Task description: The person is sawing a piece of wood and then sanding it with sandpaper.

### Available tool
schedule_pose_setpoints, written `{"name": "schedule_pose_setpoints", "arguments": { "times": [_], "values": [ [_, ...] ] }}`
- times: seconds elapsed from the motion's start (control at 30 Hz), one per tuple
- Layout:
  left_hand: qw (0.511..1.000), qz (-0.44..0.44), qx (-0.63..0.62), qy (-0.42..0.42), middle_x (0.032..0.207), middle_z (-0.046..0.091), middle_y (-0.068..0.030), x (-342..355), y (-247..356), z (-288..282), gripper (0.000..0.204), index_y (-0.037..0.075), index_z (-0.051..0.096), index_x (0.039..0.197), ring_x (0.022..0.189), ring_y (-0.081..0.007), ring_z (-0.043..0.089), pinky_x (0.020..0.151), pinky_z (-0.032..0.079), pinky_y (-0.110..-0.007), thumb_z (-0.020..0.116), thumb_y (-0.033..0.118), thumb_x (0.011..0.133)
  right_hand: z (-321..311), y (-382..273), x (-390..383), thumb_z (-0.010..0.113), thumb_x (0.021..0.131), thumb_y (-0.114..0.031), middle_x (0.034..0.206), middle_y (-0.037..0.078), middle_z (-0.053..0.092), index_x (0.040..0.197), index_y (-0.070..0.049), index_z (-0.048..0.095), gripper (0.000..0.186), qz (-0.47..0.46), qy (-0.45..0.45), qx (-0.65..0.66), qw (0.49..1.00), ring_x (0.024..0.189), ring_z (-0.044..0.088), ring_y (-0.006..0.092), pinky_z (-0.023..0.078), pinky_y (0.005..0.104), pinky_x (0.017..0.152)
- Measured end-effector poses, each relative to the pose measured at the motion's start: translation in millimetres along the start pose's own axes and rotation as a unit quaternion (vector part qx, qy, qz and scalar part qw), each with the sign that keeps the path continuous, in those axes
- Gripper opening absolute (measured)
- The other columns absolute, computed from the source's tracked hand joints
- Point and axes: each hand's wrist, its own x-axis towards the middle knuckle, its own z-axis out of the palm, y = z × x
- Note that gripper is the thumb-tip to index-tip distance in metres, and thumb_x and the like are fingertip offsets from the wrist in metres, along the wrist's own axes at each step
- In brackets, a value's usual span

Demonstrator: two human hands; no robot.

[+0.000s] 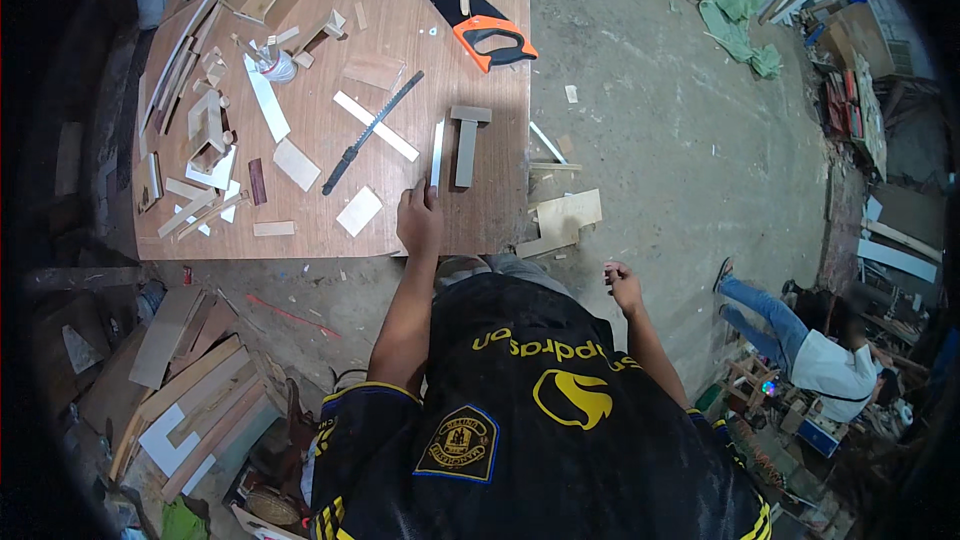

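Observation:
My left hand (418,218) grips the lower end of a thin white strip (437,155) at the tabletop's front edge (331,256). Just right of the strip lies a grey block (464,158), with a short grey piece (471,114) across its top end, forming a T. A black serrated blade with a handle (373,130) lies over a white slat (395,143) to the left. My right hand (621,284) hangs beside my body, right of the table, its fingers curled; whether something small is in them I cannot make out.
Small wooden boxes (207,130), offcuts and a white cup (277,65) cover the table's left. A saw with orange handle (493,43) lies at the back. Another person (800,345) is low at the right among piled materials. Boards (195,405) stack at lower left; scraps (568,212) litter the floor.

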Motion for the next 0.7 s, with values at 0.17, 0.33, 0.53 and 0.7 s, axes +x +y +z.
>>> {"name": "schedule_pose_setpoints", "arguments": {
  "times": [0.17,0.33,0.53,0.7],
  "values": [
    [0.999,0.022,-0.020,0.020,0.095,0.060,-0.0128,-5,8,-8,0.027,0.008,0.063,0.114,0.084,-0.0339,0.061,0.071,0.051,-0.043,0.058,0.023,0.092,0,10,7,0.053,0.096,-0.020,0.087,-0.001,0.065,0.110,-0.011,0.065,0.020,0.012,-0.017,0.007,1.000,0.069,0.058,0.0091,0.047,0.0253,0.055],
    [0.989,0.121,-0.079,0.020,0.089,0.056,-0.0130,-29,12,-16,0.030,0.005,0.061,0.115,0.076,-0.0307,0.059,0.067,0.049,-0.040,0.063,0.019,0.089,-3,28,17,0.053,0.096,-0.021,0.088,-0.002,0.064,0.109,-0.011,0.064,0.020,0.037,-0.037,0.027,0.998,0.071,0.059,0.0089,0.046,0.0251,0.055],
    [0.956,0.255,-0.037,-0.138,0.092,0.054,-0.0106,-57,36,-12,0.035,0.010,0.062,0.119,0.083,-0.0286,0.057,0.072,0.049,-0.039,0.066,0.017,0.085,-11,46,41,0.053,0.097,-0.023,0.088,0.000,0.065,0.109,-0.011,0.065,0.021,0.038,-0.049,0.047,0.997,0.071,0.059,0.0099,0.045,0.0251,0.053],
    [0.932,0.308,-0.013,-0.191,0.088,0.053,-0.0074,-57,40,7,0.038,0.013,0.066,0.117,0.086,-0.0262,0.054,0.073,0.048,-0.038,0.070,0.013,0.079,-7,17,65,0.055,0.095,-0.023,0.092,0.006,0.069,0.113,-0.007,0.066,0.027,-0.065,-0.062,-0.050,0.995,0.073,0.063,0.0146,0.050,0.0287,0.060]
  ]
}}
